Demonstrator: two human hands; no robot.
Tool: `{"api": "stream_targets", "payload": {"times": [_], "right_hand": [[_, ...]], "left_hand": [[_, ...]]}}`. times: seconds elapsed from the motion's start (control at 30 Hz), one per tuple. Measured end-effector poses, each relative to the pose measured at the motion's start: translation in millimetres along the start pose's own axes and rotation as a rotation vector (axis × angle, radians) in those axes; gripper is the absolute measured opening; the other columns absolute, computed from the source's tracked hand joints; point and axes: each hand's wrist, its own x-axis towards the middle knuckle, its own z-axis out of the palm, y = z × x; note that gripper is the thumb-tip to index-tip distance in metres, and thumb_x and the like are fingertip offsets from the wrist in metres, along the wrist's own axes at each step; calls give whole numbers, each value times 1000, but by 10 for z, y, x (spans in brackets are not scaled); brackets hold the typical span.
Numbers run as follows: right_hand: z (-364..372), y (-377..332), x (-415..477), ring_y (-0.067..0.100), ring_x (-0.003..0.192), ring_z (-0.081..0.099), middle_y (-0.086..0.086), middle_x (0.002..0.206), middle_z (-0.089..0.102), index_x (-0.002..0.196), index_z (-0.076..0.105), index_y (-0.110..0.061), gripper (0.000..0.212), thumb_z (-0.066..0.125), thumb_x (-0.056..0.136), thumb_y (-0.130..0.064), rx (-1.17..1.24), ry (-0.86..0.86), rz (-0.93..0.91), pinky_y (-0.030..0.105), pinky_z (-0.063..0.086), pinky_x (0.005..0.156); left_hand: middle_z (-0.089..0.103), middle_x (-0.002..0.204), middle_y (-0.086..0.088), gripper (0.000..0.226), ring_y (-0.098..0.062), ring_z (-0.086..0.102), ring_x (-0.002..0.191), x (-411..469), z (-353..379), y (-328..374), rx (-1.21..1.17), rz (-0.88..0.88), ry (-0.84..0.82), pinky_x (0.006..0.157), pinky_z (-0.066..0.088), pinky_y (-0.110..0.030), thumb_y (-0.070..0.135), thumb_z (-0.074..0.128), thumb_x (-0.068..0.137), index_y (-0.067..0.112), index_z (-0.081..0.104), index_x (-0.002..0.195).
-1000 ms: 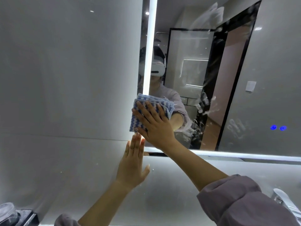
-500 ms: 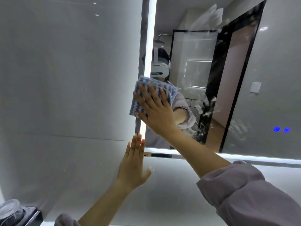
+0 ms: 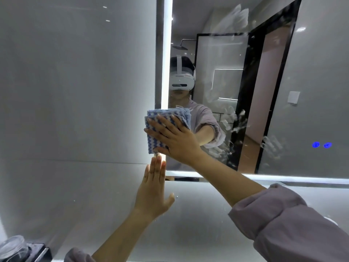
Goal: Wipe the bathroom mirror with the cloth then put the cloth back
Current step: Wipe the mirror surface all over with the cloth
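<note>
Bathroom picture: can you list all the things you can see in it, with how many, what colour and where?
mirror: one, smeared with white marks, upper right on the wall.
light strip: two, white, along the mirror's left and bottom edges.
blue lights: two, blue, at the mirror's right side.
cloth: one, blue and white, folded, pressed flat on the mirror's lower left corner.
wall: one, grey, left of and below the mirror.
clear lid: one, see-through, bottom left corner.
left hand: one, flat on the wall under the mirror.
right hand: one, flat on the cloth.
sleeve: one, pale purple, on the right arm.
</note>
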Motion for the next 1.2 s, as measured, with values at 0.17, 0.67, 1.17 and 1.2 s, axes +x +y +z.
{"api": "stream_targets", "payload": {"times": [0.17, 0.67, 1.17, 1.2], "right_hand": [[-96, 238, 263, 23, 147, 18, 1, 160, 21, 152, 21, -28, 64, 20, 96, -59, 58, 31, 94, 46, -2, 118], [-6, 101, 95, 25, 147, 16, 3, 159, 23, 151, 26, -26, 59, 34, 99, -52, 154, 108, 198, 49, 6, 119], [297, -373, -1161, 22, 149, -2, -2, 162, -2, 153, 9, -25, 60, 28, 101, -47, 172, 28, 371, 46, -3, 120], [297, -359, -1196, 21, 149, -3, -3, 162, -7, 153, 9, -25, 59, 26, 101, -47, 169, 27, 362, 46, -4, 120]], "left_hand": [[1, 160, -20, 105, -32, -3, 148, -4, -14, 15, 13, 6, 8, 117, 3, -39, 61, 49, 76, -4, 11, 150], [-7, 160, -18, 106, -30, -10, 148, -17, 33, -4, 54, 4, 21, 117, -1, -39, 64, 47, 78, 0, 3, 151], [-20, 159, -15, 111, -29, -16, 147, -8, 29, -13, 46, 13, -29, 118, -5, -39, 63, 53, 79, 3, -8, 150], [-18, 159, -16, 111, -30, -15, 147, -9, 27, -12, 54, 17, -30, 118, -5, -38, 63, 54, 79, 2, -7, 150]]}}
